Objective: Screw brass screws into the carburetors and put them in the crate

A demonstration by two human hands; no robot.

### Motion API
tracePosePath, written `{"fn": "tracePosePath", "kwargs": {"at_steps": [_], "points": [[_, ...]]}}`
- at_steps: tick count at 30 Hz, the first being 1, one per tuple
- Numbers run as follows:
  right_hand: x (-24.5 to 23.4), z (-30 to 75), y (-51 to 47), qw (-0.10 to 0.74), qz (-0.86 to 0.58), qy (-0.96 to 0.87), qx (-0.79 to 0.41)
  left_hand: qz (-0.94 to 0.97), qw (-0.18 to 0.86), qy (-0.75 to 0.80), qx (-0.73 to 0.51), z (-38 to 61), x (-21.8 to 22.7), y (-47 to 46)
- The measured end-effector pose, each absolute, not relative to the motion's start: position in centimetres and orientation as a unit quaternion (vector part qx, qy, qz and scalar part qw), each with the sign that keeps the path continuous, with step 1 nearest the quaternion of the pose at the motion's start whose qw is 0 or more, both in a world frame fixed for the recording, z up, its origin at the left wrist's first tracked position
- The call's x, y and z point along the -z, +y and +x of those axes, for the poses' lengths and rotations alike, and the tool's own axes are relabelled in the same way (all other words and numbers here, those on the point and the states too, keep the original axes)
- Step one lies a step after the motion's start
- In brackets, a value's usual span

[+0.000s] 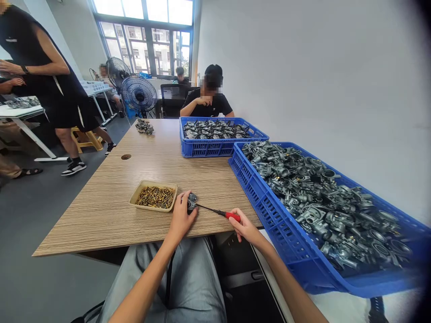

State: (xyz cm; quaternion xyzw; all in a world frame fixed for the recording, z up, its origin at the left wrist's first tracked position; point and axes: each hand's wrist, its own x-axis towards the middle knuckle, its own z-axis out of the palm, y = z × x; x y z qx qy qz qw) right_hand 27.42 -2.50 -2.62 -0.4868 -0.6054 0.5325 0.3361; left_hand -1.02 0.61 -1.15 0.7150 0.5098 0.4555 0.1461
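Observation:
My left hand (181, 214) is closed around a small grey metal part (191, 202) at the front edge of the wooden table (111, 197). My right hand (245, 226) grips the red handle of a screwdriver (222, 213), whose dark shaft points left with its tip against the part. Just left of my left hand sits a shallow tan tray (136, 194) filled with several small brass screws (155, 197).
A large blue crate (269, 211) of grey metal castings stands at my right; a second blue crate (202, 148) sits farther back. A person sits at the table's far end. A few loose parts (144, 127) lie far left. A person stands at left by another table; fans stand behind.

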Motion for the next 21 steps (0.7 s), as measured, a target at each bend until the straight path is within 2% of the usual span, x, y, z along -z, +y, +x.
{"fn": "tracePosePath", "kwargs": {"at_steps": [21], "points": [[1.69,27.12,-2.81,0.332,-0.496,-0.612,-0.519,0.713,0.146,0.511,-0.457,-0.99,1.37,0.72]]}}
